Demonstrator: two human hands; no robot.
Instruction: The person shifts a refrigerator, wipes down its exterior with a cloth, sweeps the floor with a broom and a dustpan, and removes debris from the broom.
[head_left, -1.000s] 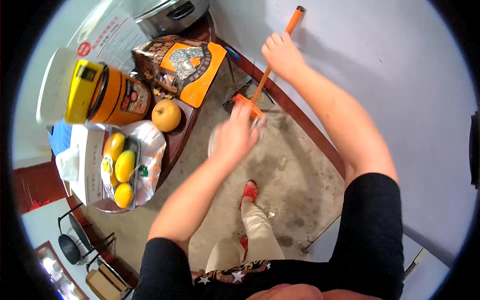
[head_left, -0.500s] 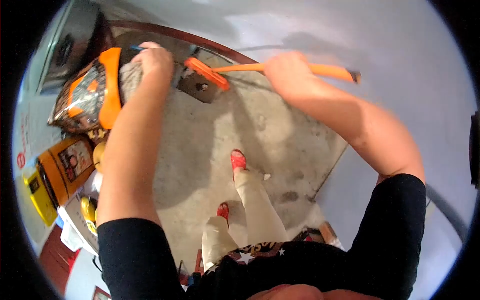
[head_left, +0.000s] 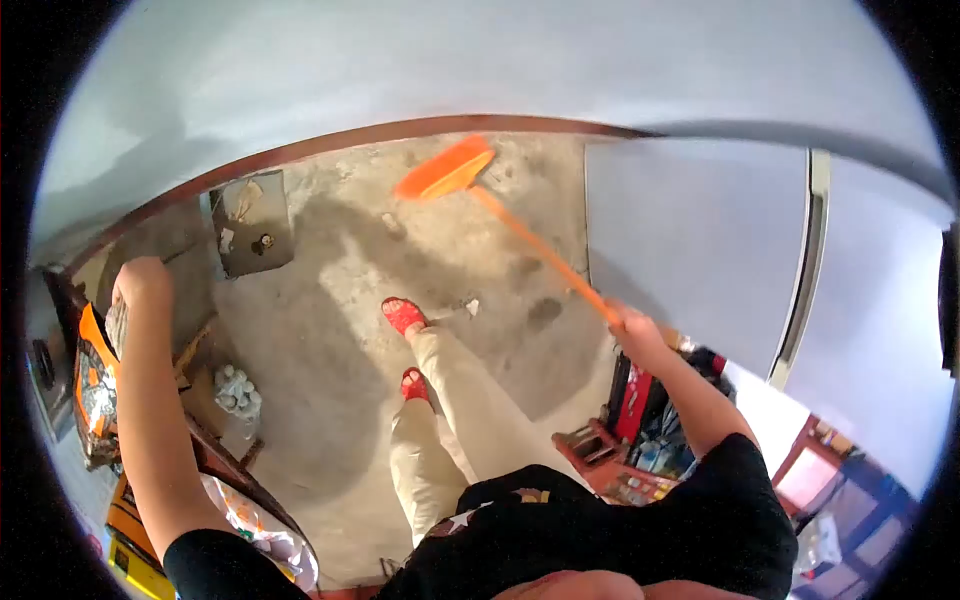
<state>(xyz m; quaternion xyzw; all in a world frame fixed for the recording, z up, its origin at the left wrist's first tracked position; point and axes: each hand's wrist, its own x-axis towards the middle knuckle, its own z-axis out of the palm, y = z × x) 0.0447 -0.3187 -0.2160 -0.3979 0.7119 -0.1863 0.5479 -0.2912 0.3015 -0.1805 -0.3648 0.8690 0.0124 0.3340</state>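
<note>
My right hand point(head_left: 637, 338) is wrapped around the orange handle of a broom point(head_left: 540, 250). The broom's orange head point(head_left: 445, 168) is slightly blurred and lies over the floor near the far wall. At the left, my left hand point(head_left: 143, 285) is bent downward with its fingers curled in. A greyish, cloth-like thing point(head_left: 118, 325) shows just beneath those fingers, and whether they grip it is hidden. Close below is an orange-and-black glossy bag point(head_left: 97, 390).
A dark square patch point(head_left: 262, 240) with a round hole and scraps lies in the floor. A clear bag of white round things point(head_left: 238, 388) sits at left. A small wooden stool point(head_left: 590, 445) and clutter stand at right, by a pale panel point(head_left: 695, 240).
The view has turned to the right. The broom has swung away from the square patch to the right, its handle now slanting toward me. My left hand stays near the orange-and-black bag.
</note>
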